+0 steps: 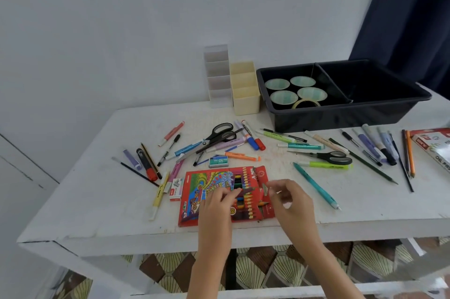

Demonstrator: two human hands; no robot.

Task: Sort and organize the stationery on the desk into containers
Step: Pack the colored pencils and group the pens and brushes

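Observation:
A red coloured-pencil box (204,191) lies flat near the desk's front edge, its right end flap (265,189) open. My left hand (215,206) rests on the box and pinches a dark coloured pencil (247,190) lying across the box window. My right hand (291,199) hovers at the box's right end with curled fingers, its fingertips right at the flap; contact is unclear. Pens, markers, pencils and highlighters lie scattered over the desk, with black scissors (220,134) and a second pair of scissors (333,157).
At the back stand a clear divided organizer (218,75), a cream divided organizer (246,89) and a black two-part tray (345,113) holding paper cups and a tape roll. A staples box (218,161) and an oil pastel box (435,148) lie on the white desk (97,201).

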